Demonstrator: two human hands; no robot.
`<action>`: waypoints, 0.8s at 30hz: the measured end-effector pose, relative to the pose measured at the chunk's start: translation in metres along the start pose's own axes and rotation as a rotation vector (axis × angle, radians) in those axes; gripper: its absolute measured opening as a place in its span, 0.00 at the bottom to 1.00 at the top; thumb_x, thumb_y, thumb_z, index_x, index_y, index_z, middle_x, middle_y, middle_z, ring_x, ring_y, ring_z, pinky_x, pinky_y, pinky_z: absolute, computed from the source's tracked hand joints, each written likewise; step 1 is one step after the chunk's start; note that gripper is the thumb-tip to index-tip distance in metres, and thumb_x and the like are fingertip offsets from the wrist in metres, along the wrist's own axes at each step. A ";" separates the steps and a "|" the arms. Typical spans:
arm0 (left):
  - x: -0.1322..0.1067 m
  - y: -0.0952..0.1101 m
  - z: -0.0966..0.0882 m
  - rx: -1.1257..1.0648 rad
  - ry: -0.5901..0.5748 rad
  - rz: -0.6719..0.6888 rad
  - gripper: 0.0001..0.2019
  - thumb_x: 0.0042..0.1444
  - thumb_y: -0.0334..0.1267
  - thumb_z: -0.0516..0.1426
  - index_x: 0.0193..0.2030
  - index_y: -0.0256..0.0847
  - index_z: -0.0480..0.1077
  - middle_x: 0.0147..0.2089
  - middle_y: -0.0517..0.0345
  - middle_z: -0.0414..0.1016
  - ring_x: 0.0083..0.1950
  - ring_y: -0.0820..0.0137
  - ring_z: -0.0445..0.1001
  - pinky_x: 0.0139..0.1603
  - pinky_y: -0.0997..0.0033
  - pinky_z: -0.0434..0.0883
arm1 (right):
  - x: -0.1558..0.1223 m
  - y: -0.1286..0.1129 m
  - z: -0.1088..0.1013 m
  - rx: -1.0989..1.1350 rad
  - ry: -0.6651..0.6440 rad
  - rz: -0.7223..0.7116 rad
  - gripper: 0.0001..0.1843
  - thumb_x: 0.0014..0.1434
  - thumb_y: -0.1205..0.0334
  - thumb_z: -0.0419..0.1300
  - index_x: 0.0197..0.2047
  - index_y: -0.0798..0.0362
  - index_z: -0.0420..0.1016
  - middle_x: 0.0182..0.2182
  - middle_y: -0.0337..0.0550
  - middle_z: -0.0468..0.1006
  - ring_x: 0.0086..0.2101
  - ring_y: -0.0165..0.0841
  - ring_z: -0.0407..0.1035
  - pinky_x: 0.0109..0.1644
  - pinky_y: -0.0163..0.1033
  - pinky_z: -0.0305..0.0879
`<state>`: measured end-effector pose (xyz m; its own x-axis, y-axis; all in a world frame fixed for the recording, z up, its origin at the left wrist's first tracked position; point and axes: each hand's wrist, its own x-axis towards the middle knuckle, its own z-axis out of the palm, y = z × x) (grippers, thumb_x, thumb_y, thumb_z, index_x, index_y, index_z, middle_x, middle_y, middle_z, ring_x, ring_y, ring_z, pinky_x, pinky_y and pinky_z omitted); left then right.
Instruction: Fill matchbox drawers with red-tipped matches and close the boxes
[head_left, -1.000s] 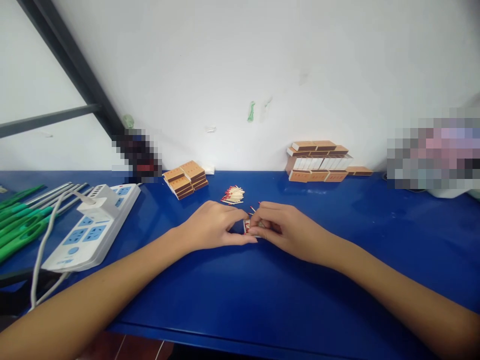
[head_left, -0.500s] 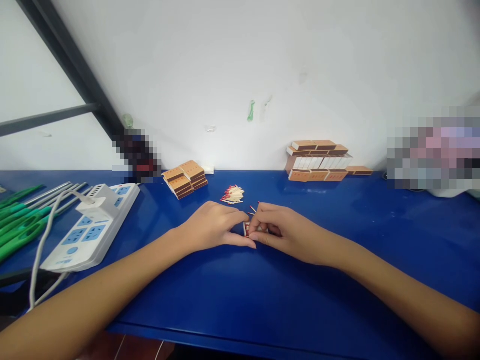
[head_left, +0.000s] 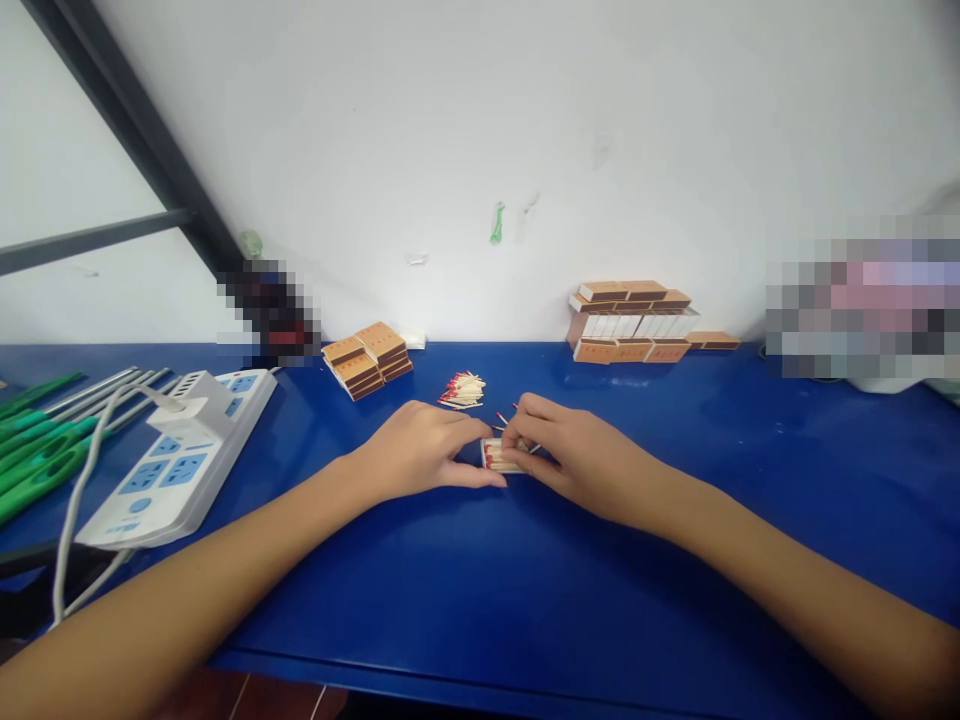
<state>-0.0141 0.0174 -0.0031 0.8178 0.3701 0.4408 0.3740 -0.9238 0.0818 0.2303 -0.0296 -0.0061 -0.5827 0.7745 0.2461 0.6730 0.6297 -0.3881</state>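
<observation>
A small open matchbox tray (head_left: 496, 456) filled with red-tipped matches lies on the blue table (head_left: 480, 590) between my hands. My left hand (head_left: 420, 450) rests beside it, thumb and fingers closed against the tray's left end. My right hand (head_left: 574, 450) is curled over the tray's right end, its fingertips pinching matches at the box. A few loose matches (head_left: 504, 418) lie just behind the hands, and a small heap of matches (head_left: 463, 390) sits a little farther back.
A stack of brown matchboxes (head_left: 369, 359) stands at the back left, a bigger pile of boxes and white trays (head_left: 637, 321) against the wall at the back right. A white power strip (head_left: 180, 450) with cable and green-handled tools (head_left: 37, 440) lie at the left.
My hands have parted slightly, so the tray of matches shows more between them. My right fingers have shifted a little to the right over the tray.
</observation>
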 end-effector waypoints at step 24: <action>0.003 -0.002 -0.004 -0.069 -0.108 -0.131 0.24 0.62 0.61 0.61 0.38 0.39 0.78 0.24 0.65 0.70 0.25 0.76 0.69 0.26 0.72 0.58 | 0.002 0.003 0.000 -0.103 0.099 -0.004 0.07 0.71 0.63 0.56 0.41 0.52 0.75 0.36 0.40 0.72 0.30 0.28 0.65 0.33 0.35 0.57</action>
<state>-0.0144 0.0194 0.0015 0.8074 0.4928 0.3243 0.4526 -0.8701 0.1954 0.2316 -0.0261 -0.0068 -0.5413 0.7709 0.3357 0.7169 0.6318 -0.2947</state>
